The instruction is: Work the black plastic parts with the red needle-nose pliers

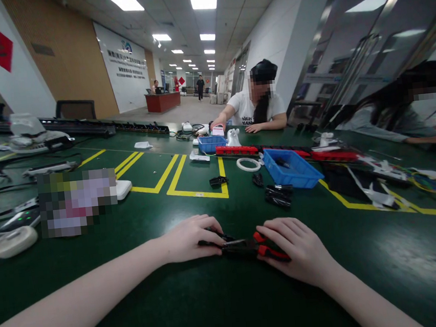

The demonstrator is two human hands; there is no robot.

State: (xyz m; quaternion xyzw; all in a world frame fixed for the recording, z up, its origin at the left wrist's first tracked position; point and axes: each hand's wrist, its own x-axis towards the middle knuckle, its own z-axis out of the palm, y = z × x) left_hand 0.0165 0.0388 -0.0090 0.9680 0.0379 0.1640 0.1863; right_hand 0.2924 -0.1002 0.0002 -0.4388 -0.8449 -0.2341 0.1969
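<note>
Bare forearms (354, 294) cross the smooth green counter (178, 311): the left hand (194, 239) has its fingers pinched on a small dark piece (228, 238), the right hand (299, 245) wraps its fingers round red-and-black pliers (264, 252), tips at that piece, contact unclear. The step seems to be gripping or cutting it, calling for a steady left hold. Beyond lie a glossy black bundle (279, 196) and an angular blue plastic tray (294, 178)

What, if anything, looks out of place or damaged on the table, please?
Nothing looks clearly damaged or spilled. Mildly untidy: a small black part overlaps a yellow outline instead of sitting within it, and a black bundle lies outside the larger blue bin.
</note>
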